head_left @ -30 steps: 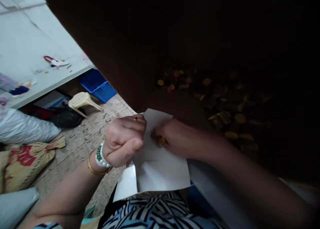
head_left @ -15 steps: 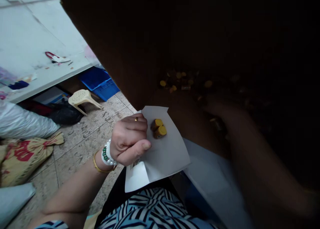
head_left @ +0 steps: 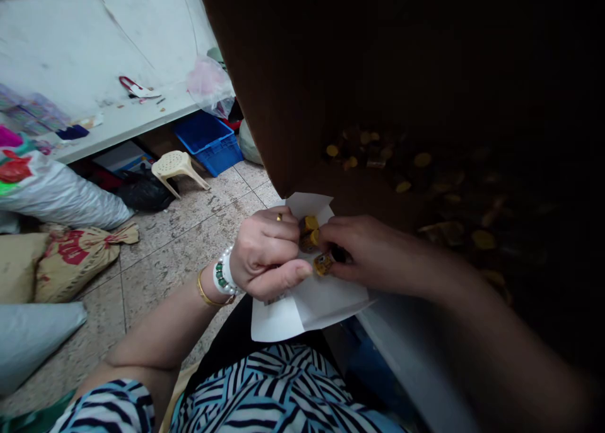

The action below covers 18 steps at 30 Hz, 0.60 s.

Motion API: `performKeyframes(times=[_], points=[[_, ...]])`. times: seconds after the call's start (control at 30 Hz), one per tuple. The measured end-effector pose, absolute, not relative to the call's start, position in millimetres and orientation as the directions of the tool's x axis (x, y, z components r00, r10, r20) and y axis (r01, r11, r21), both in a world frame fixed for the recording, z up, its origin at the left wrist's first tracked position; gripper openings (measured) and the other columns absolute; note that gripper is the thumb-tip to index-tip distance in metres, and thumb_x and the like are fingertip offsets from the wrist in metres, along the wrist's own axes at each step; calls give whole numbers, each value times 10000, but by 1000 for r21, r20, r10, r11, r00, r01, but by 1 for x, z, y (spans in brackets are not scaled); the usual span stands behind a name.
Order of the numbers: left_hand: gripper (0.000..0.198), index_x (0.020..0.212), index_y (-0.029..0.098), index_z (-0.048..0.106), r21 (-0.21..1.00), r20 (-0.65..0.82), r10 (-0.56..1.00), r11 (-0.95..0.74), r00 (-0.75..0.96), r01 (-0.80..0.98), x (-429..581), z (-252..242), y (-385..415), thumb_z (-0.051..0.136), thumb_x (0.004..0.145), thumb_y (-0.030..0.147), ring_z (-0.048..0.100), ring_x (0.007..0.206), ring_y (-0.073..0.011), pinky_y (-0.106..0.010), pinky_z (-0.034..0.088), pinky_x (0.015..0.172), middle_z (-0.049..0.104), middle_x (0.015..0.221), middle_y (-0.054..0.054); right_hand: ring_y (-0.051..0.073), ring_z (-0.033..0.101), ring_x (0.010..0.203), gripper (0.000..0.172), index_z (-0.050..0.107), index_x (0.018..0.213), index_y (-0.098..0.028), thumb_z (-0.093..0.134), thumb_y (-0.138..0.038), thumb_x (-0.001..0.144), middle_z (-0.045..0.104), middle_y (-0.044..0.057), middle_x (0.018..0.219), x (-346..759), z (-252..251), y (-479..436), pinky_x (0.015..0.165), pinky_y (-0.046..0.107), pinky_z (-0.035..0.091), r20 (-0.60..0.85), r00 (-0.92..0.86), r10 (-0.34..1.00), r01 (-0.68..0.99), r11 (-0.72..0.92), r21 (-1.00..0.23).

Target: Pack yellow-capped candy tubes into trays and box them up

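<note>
Left hand [head_left: 265, 250] curled shut on a corner of a folded sheet of white paper [head_left: 333, 300], thumb lying across the fold, a ring on one finger. Right hand [head_left: 373, 250] in a narrow pinch, gripping a small gold-ended cylinder [head_left: 323, 264] between thumb and fingertips, just above the paper. Two more cylinders [head_left: 309, 233] on the paper, side by side and touching, tucked between the two hands.

Paper held low over the lap, just above a black-and-blue striped top [head_left: 278, 389]. Beaded bracelet [head_left: 223, 277] and thin gold bangle [head_left: 207, 293] around the left wrist.

To the right and ahead, a large dark brown carton [head_left: 278, 86], its wall close beside the paper. Inside it, a dim heap of similar gold-ended pieces [head_left: 423, 196], too shadowy to count or tell apart.

Beyond the carton on the left, a white desk [head_left: 80, 48] with red-handled scissors [head_left: 135, 88] and scraps on top, a pink plastic bag [head_left: 210, 86] at its far end. Under the desk, a blue crate [head_left: 208, 146], a beige plastic stool [head_left: 177, 167] and a black bag [head_left: 144, 192], all on a speckled tile floor [head_left: 189, 231]. Along the left edge, a silver sack [head_left: 61, 196] and a tan sack with red print [head_left: 75, 256].
</note>
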<state>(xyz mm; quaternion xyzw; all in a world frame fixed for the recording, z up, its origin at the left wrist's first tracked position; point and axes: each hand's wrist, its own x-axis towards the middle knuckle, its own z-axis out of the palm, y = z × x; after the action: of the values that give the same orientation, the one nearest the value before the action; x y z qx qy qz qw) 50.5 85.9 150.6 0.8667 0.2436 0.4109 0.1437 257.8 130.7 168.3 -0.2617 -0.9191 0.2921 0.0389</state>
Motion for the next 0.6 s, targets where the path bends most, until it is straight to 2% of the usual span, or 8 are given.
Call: performKeyframes(times=[0.1,0.2,0.27,0.3,0.37,0.47,0.53,0.6], points=[[389,518,215,358,448,643,547,-836,535,317,51,149,85,521,866,279,345,484,-141,-345,336,570,332,491,23,127,568,723,202,605,928,-191,671,-160,740,625,-5,855,267,165,145,600,228,407,-94,-824,558,454,553,-699],[407,510,216,356,462,662,556,-831,503,310,51,148,85,515,877,287,356,482,-141,-343,341,568,335,484,23,152,639,868,476,538,1219,-232,670,-212,762,635,18,1027,284,171,158,700,253,513,-44,-803,594,293,330,-898],[408,510,216,353,471,667,560,-828,492,303,50,147,86,506,883,279,358,480,-139,-343,340,567,336,484,24,171,656,948,606,449,1375,-277,633,-233,799,634,28,1105,291,176,162,776,291,542,1,-783,622,205,259,-944],[405,510,215,356,474,666,561,-827,492,302,50,147,86,503,883,275,361,481,-140,-344,342,569,338,485,23,179,659,973,602,452,1389,-288,616,-237,812,638,30,1126,293,177,163,806,306,542,15,-779,627,188,256,-948],[405,508,215,360,475,658,564,-825,499,307,49,147,87,507,880,278,370,489,-143,-345,347,572,342,488,20,188,659,1000,482,549,1298,-278,602,-239,820,653,28,1150,291,179,163,831,310,531,15,-790,614,193,272,-943],[416,503,215,352,478,651,569,-822,502,311,48,146,87,523,876,287,366,494,-143,-343,348,573,334,488,21,163,654,911,284,615,1075,-237,647,-248,793,681,8,1056,281,176,157,739,256,498,-10,-795,607,253,317,-914],[419,506,212,343,490,650,578,-815,494,309,48,146,87,520,879,281,353,492,-139,-341,340,568,327,488,23,132,615,784,222,598,960,-220,691,-244,759,669,-22,897,271,172,150,650,226,437,-6,-798,602,322,418,-849],[410,514,208,343,512,655,591,-805,471,298,48,146,87,506,886,265,351,491,-136,-337,329,563,330,490,22,117,561,709,175,585,862,-205,710,-216,740,629,-39,786,260,169,140,612,224,371,0,-824,567,386,560,-733]])
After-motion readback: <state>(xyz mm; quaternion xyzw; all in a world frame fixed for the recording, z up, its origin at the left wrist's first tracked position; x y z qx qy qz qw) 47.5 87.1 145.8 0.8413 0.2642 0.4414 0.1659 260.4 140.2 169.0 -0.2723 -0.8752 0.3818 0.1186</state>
